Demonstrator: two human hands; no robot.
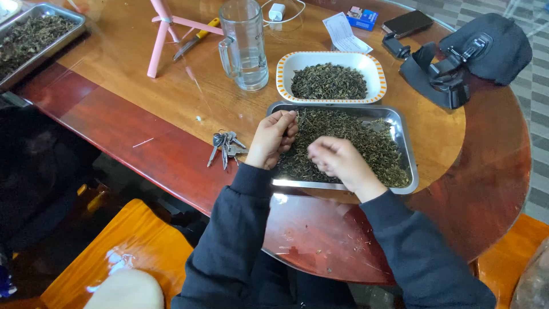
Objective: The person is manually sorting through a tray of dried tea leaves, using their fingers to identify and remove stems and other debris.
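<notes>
Presently, both hands work over a steel tray (400, 134) of dried tea leaves (366, 143) on the desk (171, 103): left hand (273, 139) curled, pinching leaves at the tray's near-left corner; right hand (338, 160) loosely closed over the heap, contents unclear. Keys (225, 145) lie just left of the left hand; an orange-rimmed dish (377, 68) of leaves and a glass mug (245, 46) stand beyond.

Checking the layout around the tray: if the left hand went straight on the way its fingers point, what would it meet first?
Probably the dried leaves in the metal tray; the left hand curls over its near-left rim, though height above them is unclear.
</notes>
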